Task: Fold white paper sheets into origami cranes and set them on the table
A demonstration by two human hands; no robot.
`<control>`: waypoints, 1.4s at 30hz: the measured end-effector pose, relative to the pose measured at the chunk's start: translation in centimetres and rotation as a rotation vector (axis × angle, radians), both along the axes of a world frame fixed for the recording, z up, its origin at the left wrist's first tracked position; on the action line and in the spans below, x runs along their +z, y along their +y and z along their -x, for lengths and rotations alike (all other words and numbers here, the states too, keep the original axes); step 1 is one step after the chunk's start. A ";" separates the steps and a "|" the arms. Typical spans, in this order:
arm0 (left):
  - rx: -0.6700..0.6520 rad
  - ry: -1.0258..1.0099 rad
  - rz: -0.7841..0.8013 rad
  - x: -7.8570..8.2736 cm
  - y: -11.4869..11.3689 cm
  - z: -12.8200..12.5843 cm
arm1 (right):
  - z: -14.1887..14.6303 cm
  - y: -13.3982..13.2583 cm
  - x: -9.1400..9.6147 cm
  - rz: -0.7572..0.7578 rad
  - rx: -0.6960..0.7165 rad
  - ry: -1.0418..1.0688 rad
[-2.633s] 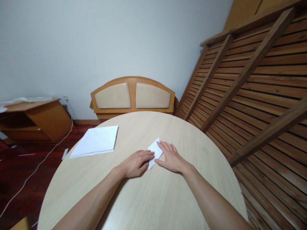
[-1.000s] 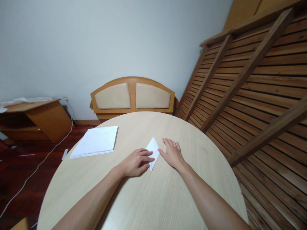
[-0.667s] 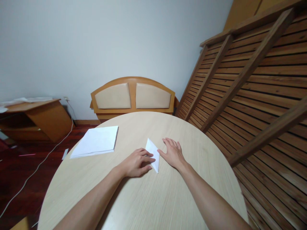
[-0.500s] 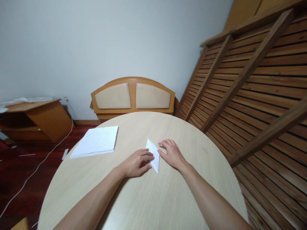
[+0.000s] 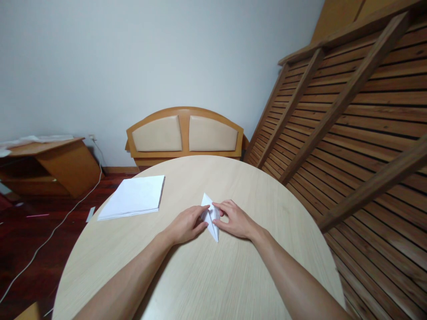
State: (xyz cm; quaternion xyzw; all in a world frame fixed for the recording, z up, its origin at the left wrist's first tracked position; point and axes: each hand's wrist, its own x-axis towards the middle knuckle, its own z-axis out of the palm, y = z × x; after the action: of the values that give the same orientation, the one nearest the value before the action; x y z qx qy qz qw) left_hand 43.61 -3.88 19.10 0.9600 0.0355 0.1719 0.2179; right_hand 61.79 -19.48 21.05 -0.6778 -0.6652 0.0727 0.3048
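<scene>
Pale round bench (image 5: 200, 280), near half bare, forearms laid across it, probably to steady fine work. Paper (image 5: 210, 217), white, folded to a narrow pointed shape, sits mid-bench, one tip toward the person and one away, squarely between the hands, so both reach it equally. Left hand (image 5: 187, 226) narrow, thumb and forefinger on the paper's left edge; seems to act as the anchor. Right hand (image 5: 235, 219) narrow too, thumb and forefinger gripping the right side, other fingers curled, likely to keep them off the crease. Whether that side is raised, cannot tell from here. Stack (image 5: 135, 195) of white sheets beyond the left hand, well apart from it; looks parked there to leave working room. Farther off: headboard (image 5: 185, 133) behind the bench, slatted frame (image 5: 343, 101) leaning at right, cabinet (image 5: 68, 164) far left.
</scene>
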 end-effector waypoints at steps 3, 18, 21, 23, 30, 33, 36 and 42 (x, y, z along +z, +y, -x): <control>0.014 0.006 0.034 0.3 -0.1 0.0 | 0.1 -0.1 0.1 -0.004 0.012 0.004; 0.118 -0.013 0.232 0.8 -0.2 0.1 | -1.0 -0.2 -0.4 -0.069 0.005 0.013; 0.120 -0.015 0.248 0.8 -0.2 0.1 | -1.3 -0.2 -0.6 -0.097 -0.016 -0.018; 0.110 -0.013 0.245 0.8 -0.1 0.1 | -1.4 -0.2 -0.6 -0.110 -0.016 -0.024; 0.101 -0.023 0.247 1.1 -0.2 0.2 | -1.5 -0.2 -0.6 -0.101 -0.014 -0.030; 0.097 -0.038 0.266 1.1 -0.3 0.3 | -1.5 -0.2 -0.5 -0.104 -0.039 -0.030; 0.071 -0.050 0.281 1.1 -0.2 0.5 | -1.4 -0.1 -0.5 -0.104 -0.059 -0.022; 0.038 -0.042 0.286 1.0 0.0 0.6 | -1.5 -0.1 -0.6 -0.091 -0.084 -0.016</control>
State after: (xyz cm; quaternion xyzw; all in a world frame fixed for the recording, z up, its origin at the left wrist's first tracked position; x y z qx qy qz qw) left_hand 42.96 -3.92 20.12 0.9145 0.0733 0.1894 0.3498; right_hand 63.28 -19.55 20.45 -0.6911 -0.6412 0.0238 0.3328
